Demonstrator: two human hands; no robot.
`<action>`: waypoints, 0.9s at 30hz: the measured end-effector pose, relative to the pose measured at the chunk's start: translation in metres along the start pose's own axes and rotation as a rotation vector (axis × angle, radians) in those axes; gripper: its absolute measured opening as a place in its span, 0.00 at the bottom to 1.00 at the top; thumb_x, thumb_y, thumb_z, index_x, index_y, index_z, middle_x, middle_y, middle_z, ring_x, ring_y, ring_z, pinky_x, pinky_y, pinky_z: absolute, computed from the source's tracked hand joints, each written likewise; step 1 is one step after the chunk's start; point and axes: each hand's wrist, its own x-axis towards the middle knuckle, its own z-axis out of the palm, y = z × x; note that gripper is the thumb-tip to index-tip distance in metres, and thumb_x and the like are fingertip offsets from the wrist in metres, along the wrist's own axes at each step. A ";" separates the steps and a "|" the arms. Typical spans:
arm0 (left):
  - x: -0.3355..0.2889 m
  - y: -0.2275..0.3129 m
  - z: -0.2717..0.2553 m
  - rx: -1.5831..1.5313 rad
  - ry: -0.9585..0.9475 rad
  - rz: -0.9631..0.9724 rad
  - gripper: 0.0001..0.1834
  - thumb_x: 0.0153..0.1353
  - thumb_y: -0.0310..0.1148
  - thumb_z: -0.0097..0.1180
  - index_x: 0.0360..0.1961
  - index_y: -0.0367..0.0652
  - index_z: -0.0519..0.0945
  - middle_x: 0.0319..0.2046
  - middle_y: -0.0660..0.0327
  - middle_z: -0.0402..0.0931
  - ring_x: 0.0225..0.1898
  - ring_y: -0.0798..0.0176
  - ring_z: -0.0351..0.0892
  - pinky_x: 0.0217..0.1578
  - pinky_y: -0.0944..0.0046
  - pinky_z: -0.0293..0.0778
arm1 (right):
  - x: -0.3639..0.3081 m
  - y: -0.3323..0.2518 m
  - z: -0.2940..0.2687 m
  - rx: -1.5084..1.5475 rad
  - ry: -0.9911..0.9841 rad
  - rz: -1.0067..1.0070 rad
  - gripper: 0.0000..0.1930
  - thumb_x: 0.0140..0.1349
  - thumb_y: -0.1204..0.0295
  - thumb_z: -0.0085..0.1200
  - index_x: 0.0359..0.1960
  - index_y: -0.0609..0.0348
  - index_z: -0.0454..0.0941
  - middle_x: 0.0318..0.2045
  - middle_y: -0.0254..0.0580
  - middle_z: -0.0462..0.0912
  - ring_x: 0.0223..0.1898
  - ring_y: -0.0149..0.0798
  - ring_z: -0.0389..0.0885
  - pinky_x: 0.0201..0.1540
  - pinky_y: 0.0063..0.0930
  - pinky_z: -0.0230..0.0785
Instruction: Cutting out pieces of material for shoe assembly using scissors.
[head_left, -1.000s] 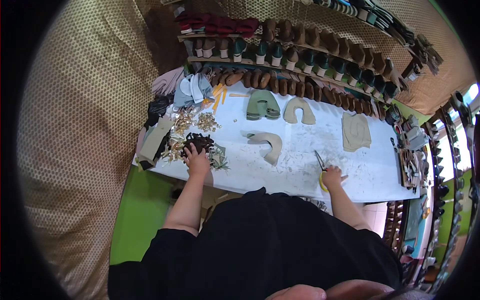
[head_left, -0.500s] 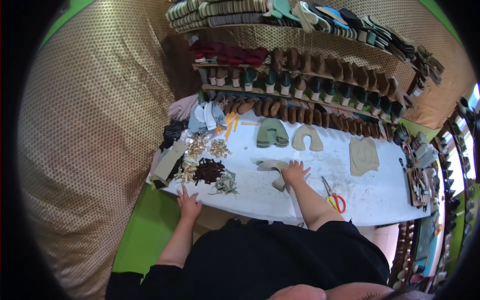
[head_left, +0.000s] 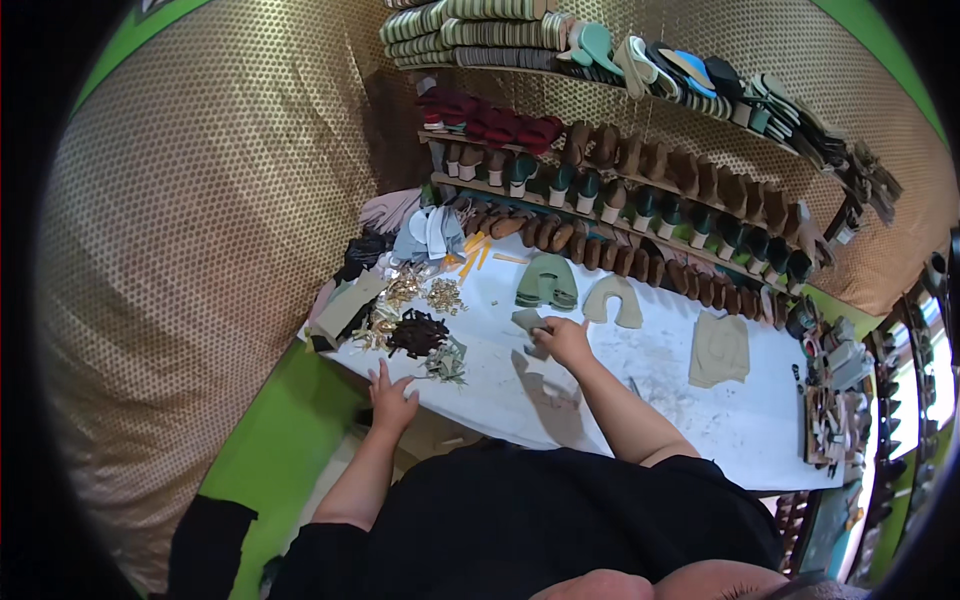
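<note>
My right hand (head_left: pixel 566 343) is closed on a curved grey-green shoe upper piece (head_left: pixel 525 319), lifted a little off the table, with a shadow below it. Most of the piece is hidden behind the fingers. Beyond it lie a stack of green U-shaped pieces (head_left: pixel 546 282) and a pale beige U-shaped piece (head_left: pixel 612 302). At the table's front edge my left hand (head_left: pixel 393 402) has its fingers spread and holds nothing. Closest to it are a pile of green strips (head_left: pixel 445 362) and a heap of dark brown strips (head_left: pixel 417 333).
Small gold pieces (head_left: pixel 444 295) lie at the left, near yellow strips (head_left: pixel 475 255). A stack of beige cut pieces (head_left: pixel 720 350) sits to the right. Scissors show only a blade (head_left: pixel 634 385) beside my forearm. Shelves of shoes (head_left: pixel 640 205) line the back; boxes and tools (head_left: pixel 828 375) crowd the right end.
My right hand has closed on the curved piece and raised it from the table. The view has shifted, and my right forearm now covers the scissors' handles. My left hand stays spread.
</note>
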 end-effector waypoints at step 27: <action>-0.028 0.310 0.011 -1.483 -0.816 0.213 0.13 0.67 0.32 0.56 0.49 0.35 0.78 0.39 0.60 0.81 0.39 0.66 0.79 0.45 0.66 0.73 | -0.167 0.001 -0.233 0.708 0.106 0.118 0.12 0.65 0.71 0.58 0.47 0.64 0.83 0.32 0.32 0.84 0.33 0.24 0.77 0.38 0.22 0.70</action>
